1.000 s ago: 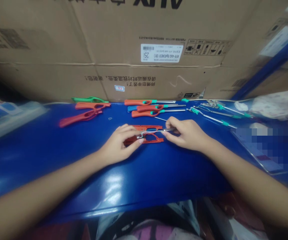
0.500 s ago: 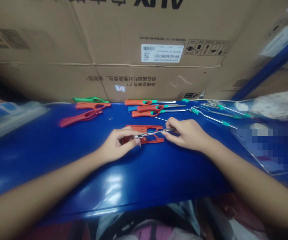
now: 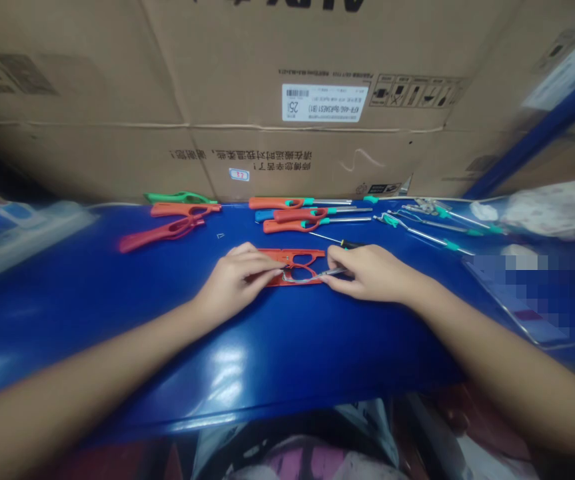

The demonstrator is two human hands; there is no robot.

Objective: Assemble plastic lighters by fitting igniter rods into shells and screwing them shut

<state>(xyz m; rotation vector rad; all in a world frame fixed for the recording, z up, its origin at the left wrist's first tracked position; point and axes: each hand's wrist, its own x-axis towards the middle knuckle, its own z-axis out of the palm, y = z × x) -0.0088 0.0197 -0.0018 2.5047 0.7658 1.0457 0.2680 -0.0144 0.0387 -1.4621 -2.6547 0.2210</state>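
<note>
Two orange lighter handle halves (image 3: 278, 254) lie together on the blue tabletop between my hands. With fingers pinched, my left hand (image 3: 227, 279) holds the end of a thin wire assembly (image 3: 294, 280) down at the nearer half. My right hand (image 3: 374, 272) is closed on a slim metal lighter tube (image 3: 336, 271), from which the wires run left; most of the tube is hidden by the palm. Just behind my right hand lies a screwdriver (image 3: 351, 245) with a dark handle and thin shaft.
Several lighters (image 3: 287, 227) with metal tubes lie behind my hands. Green, orange and red handles (image 3: 167, 235) are at the back left. Loose tubes with wires (image 3: 427, 237) and a phone (image 3: 522, 307) sit to the right. A large cardboard box (image 3: 227, 80) stands behind the table.
Both hands have lowered the wire assembly onto the nearer handle half. The dark-and-white end piece is now covered by my left fingers. More of the screwdriver shows behind my right hand.
</note>
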